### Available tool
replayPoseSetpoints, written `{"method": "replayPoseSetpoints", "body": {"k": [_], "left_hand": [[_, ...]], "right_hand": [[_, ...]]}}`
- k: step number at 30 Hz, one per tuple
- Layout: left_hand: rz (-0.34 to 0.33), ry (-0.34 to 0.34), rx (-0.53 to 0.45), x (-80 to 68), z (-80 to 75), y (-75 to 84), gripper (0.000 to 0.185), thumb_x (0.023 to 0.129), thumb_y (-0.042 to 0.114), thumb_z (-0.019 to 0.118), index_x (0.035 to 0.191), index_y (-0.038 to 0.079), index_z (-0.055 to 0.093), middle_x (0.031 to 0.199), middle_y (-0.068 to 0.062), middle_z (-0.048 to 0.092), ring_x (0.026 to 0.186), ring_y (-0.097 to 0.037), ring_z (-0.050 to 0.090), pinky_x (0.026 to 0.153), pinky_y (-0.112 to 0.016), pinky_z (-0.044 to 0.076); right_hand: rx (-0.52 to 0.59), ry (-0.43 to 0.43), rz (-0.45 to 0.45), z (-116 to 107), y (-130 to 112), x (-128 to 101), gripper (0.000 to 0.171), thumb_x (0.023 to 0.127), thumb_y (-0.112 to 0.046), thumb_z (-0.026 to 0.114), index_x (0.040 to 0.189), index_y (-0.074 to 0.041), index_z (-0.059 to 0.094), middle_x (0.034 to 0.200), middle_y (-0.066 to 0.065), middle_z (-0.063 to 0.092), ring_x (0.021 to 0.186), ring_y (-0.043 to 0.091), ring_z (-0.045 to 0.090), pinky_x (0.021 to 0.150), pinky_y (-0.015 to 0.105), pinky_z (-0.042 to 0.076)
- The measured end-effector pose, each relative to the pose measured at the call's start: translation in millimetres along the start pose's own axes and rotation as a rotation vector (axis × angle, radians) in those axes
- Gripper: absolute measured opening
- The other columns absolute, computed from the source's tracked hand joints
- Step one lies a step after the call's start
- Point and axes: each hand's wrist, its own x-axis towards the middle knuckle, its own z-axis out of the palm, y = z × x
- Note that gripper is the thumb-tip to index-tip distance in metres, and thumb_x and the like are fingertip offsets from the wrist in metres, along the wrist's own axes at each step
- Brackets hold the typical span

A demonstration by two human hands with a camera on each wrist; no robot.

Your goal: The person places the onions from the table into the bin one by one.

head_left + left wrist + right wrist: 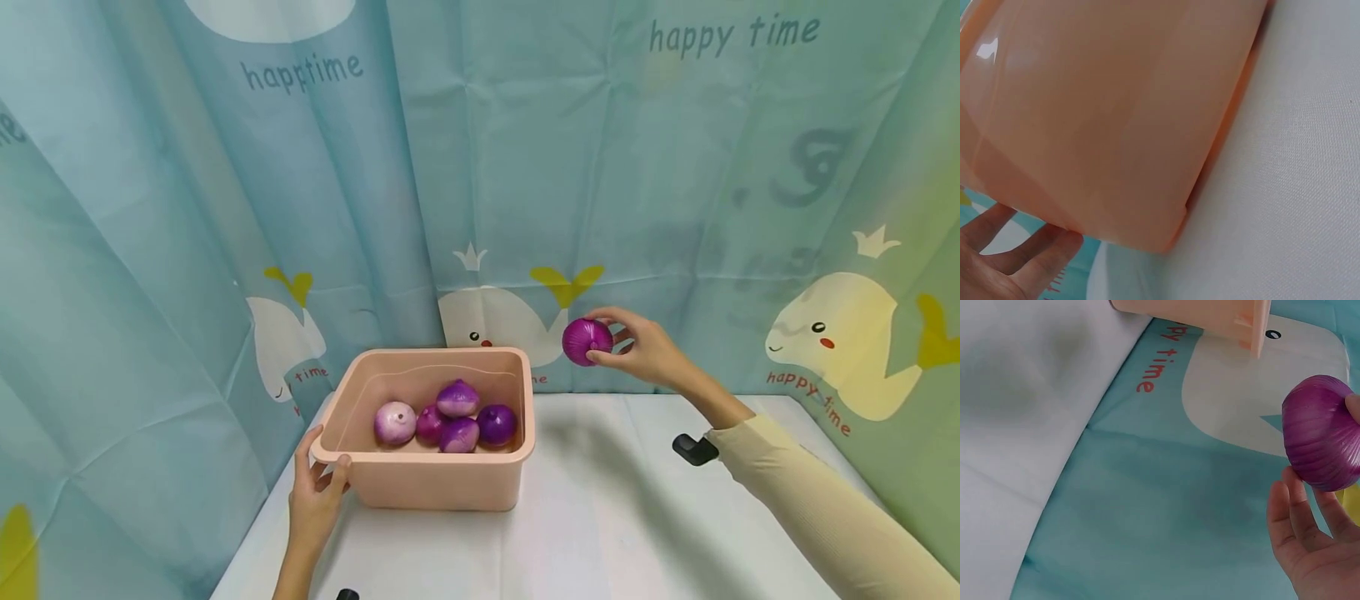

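Item: round purple onion [587,341], pinched in the fingertips of the right hand [643,348], held in the air right of the basin. Rectangular pink plastic basin [420,482] held five onions; left hand [315,492] gripped its near-left rim corner, thumb over the edge.

Your tub [442,483] sits on the table [600,533] at 11 o'clock, five onions [458,398] inside. The held onion [587,342] hangs at its 2 o'clock, seemingly before the curtain [525,167].
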Motion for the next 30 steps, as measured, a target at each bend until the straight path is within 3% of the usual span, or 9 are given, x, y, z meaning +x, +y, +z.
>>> {"method": "replayPoseSetpoints", "body": {"k": [9, 17, 24, 30], "left_hand": [[-0.016, 0.011, -0.024, -3.8, -0.6, -1.1, 0.065, 0.104, 0.017, 0.062, 0.159, 0.022, 0.029, 0.149, -0.032, 0.046, 0.091, 0.004, 0.064, 0.073, -0.027, 0.060], [-0.031, 0.017, -0.015, -3.6, -2.3, 1.6, 0.064, 0.104, 0.019, 0.061, 0.159, 0.022, 0.029, 0.151, -0.031, 0.044, 0.090, 0.006, 0.062, 0.072, -0.025, 0.060], [-0.019, 0.013, -0.028, -1.9, -0.9, 1.7, 0.064, 0.104, 0.017, 0.061, 0.159, 0.022, 0.029, 0.152, -0.030, 0.043, 0.091, 0.005, 0.062, 0.072, -0.025, 0.060], [-0.009, 0.007, -0.015, 0.0, 1.0, 2.2, 0.065, 0.104, 0.017, 0.061, 0.160, 0.023, 0.028, 0.153, -0.029, 0.043, 0.091, 0.005, 0.062, 0.073, -0.026, 0.060]], "right_hand": [[-0.016, -0.028, -0.001, 1, -6, 5, 0.054, 0.085, -0.023, 0.087, 0.133, -0.017, 0.064, 0.123, 0.011, 0.066, 0.093, 0.026, 0.068, 0.074, 0.029, 0.060], [-0.017, -0.104, -0.033, 6, -22, 32, 0.053, 0.085, -0.022, 0.086, 0.133, -0.018, 0.064, 0.119, 0.011, 0.066, 0.091, 0.023, 0.071, 0.076, 0.036, 0.060], [0.028, -0.237, -0.062, 30, -53, 65, 0.052, 0.086, -0.018, 0.085, 0.134, -0.017, 0.062, 0.120, 0.013, 0.065, 0.091, 0.025, 0.071, 0.078, 0.038, 0.061], [0.069, -0.315, -0.117, 64, -77, 91, 0.051, 0.087, -0.018, 0.083, 0.132, -0.017, 0.061, 0.122, 0.013, 0.065, 0.087, 0.022, 0.071, 0.081, 0.034, 0.060]]}}
